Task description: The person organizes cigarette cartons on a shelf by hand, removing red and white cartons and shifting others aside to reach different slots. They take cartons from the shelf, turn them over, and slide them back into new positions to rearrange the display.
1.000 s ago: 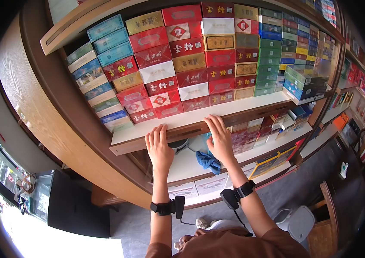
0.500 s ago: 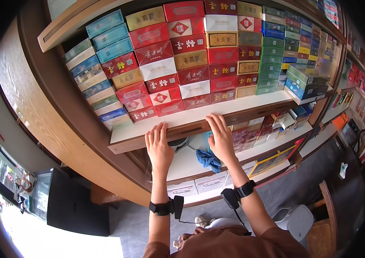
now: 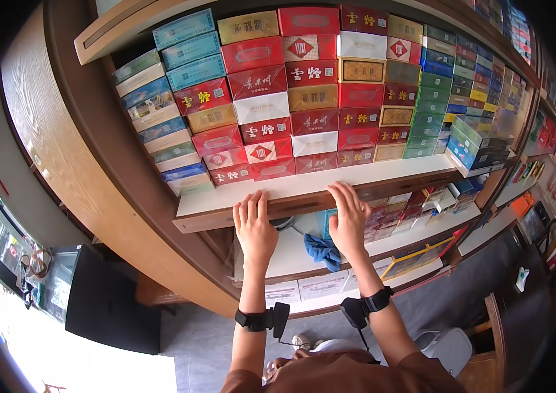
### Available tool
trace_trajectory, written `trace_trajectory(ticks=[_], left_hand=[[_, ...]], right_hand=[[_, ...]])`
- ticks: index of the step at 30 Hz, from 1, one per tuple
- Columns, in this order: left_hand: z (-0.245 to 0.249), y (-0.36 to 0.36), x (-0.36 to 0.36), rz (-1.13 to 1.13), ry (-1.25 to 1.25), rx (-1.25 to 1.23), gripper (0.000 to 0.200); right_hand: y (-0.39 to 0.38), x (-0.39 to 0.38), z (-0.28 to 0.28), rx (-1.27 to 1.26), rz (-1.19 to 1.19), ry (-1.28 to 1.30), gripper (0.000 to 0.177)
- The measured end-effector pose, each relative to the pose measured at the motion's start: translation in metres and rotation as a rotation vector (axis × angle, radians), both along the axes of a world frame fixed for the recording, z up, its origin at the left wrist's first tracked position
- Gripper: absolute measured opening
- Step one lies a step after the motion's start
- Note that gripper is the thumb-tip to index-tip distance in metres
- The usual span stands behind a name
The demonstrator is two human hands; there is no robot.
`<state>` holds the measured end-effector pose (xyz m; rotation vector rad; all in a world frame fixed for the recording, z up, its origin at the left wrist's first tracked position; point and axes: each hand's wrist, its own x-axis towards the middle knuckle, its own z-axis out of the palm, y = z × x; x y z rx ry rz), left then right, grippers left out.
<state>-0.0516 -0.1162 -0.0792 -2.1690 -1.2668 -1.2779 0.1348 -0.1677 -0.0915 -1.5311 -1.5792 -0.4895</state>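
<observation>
- Right now, leaning with both hands on the long white shelf board with a brown wooden front [image 3: 389, 171].
- Laying the left hand [image 3: 254, 226] flat and open on the brown front edge, fingers close together, gripping nothing.
- Laying the right hand [image 3: 348, 219] flat and open too, fingers spread a little, fingertips up on the white top, gripping nothing.
- Just past the fingertips, on the same board: stacked red, blue, gold and white cardboard boxes [image 3: 271, 108], near the fingers but not touching them.
- Down below, between the two arms: a crumpled blue cloth [image 3: 322, 250] lying on a lower white shelf [image 3: 289, 257].
- Around each wrist: a black strap with a small black box [image 3: 256, 319].
- Looks like a leaning or steadying step, with no box picked up yet.
- To take a box, probably calls for lifting one hand off the edge, reaching up and forward, and closing the fingers round one box end.
- Calls for care too, so as not to tip the boxes stacked on top.
</observation>
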Motion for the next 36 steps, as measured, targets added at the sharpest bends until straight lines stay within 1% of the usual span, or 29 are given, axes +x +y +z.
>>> trace_trajectory(ticks=[1, 3, 4, 5, 6, 7, 8, 10, 11, 13, 15, 18, 20, 21, 23, 24, 25, 26, 27, 28, 29, 31, 32, 33, 35, 36], left_hand=[[0.0, 0.0, 0.001, 0.007, -0.009, 0.004, 0.057], [0.001, -0.001, 0.001, 0.011, 0.001, -0.007, 0.057], [0.003, -0.003, 0.001, 0.018, 0.012, -0.013, 0.053], [0.003, -0.002, 0.001, 0.019, 0.008, -0.008, 0.053], [0.002, -0.002, 0.001, 0.021, 0.009, -0.006, 0.054], [0.002, -0.002, 0.001, 0.022, 0.01, -0.005, 0.054], [0.002, -0.002, 0.001, 0.021, 0.017, -0.013, 0.054], [0.003, -0.002, 0.0, 0.021, 0.015, -0.009, 0.054], [0.003, -0.002, 0.0, 0.023, 0.02, -0.008, 0.054], [0.004, -0.004, -0.001, 0.023, 0.024, -0.009, 0.053], [0.005, -0.004, -0.002, 0.025, 0.025, -0.006, 0.053], [0.012, -0.005, -0.002, 0.022, 0.016, -0.038, 0.053], [0.027, -0.006, -0.005, -0.078, -0.092, -0.286, 0.053], [0.034, -0.001, -0.002, -0.077, -0.094, -0.285, 0.053], [0.056, 0.016, 0.01, -0.102, -0.109, 0.023, 0.054], [0.068, 0.026, 0.015, -0.109, -0.026, 0.103, 0.055], [0.079, 0.034, 0.022, -0.06, 0.072, 0.12, 0.06], [0.083, 0.045, 0.028, -0.05, 0.113, 0.079, 0.064], [0.082, 0.057, 0.033, -0.039, 0.156, 0.04, 0.069], [0.082, 0.065, 0.037, 0.059, 0.197, 0.074, 0.075], [0.08, 0.069, 0.038, 0.058, 0.198, 0.083, 0.075], [0.077, 0.07, 0.039, 0.107, 0.19, 0.069, 0.072], [0.079, 0.07, 0.038, 0.088, 0.164, 0.064, 0.053], [0.077, 0.066, 0.037, 0.085, 0.169, 0.06, 0.053], [0.072, 0.052, 0.033, 0.145, 0.171, 0.261, 0.038], [0.069, 0.036, 0.026, 0.142, 0.188, 0.3, 0.031]], right_hand=[[-0.001, -0.011, 0.01, 0.017, -0.055, 0.063, 0.058], [0.015, -0.016, 0.02, 0.08, 0.076, 0.103, 0.051], [0.017, -0.028, 0.047, 0.144, 0.184, 0.124, 0.045], [0.029, -0.034, 0.066, 0.267, 0.25, 0.06, 0.044], [0.042, -0.039, 0.086, 0.352, 0.325, 0.019, 0.048], [0.055, -0.042, 0.106, 0.424, 0.309, -0.081, 0.058], [0.071, -0.044, 0.122, 0.41, 0.248, -0.206, 0.074], [0.098, -0.044, 0.156, 0.396, 0.295, -0.363, 0.09], [0.113, -0.044, 0.168, 0.353, 0.265, -0.478, 0.106], [0.133, -0.041, 0.184, 0.357, 0.145, -0.76, 0.113], [0.141, -0.038, 0.188, 0.341, 0.145, -0.806, 0.115], [0.146, -0.033, 0.189, 0.398, 0.136, -0.856, 0.112], [0.143, -0.034, 0.194, 0.379, 0.13, -0.862, 0.109], [0.141, -0.035, 0.197, 0.36, 0.12, -0.863, 0.106], [0.14, -0.035, 0.205, 0.374, 0.124, -0.861, 0.106], [0.139, -0.035, 0.21, 0.366, 0.147, -0.843, 0.105], [0.139, -0.035, 0.212, 0.357, 0.17, -0.824, 0.105], [0.138, -0.035, 0.213, 0.382, 0.086, -0.879, 0.11], [0.138, -0.035, 0.213, 0.376, 0.092, -0.864, 0.111], [0.139, -0.035, 0.213, 0.378, 0.097, -0.864, 0.112], [0.139, -0.035, 0.213, 0.378, 0.103, -0.863, 0.113], [0.139, -0.035, 0.214, 0.376, 0.098, -0.858, 0.112], [0.139, -0.035, 0.213, 0.379, 0.101, -0.855, 0.112], [0.138, -0.035, 0.213, 0.379, 0.105, -0.855, 0.111], [0.141, -0.034, 0.212, 0.387, 0.125, -0.847, 0.111], [0.143, -0.034, 0.211, 0.403, 0.142, -0.832, 0.111]])
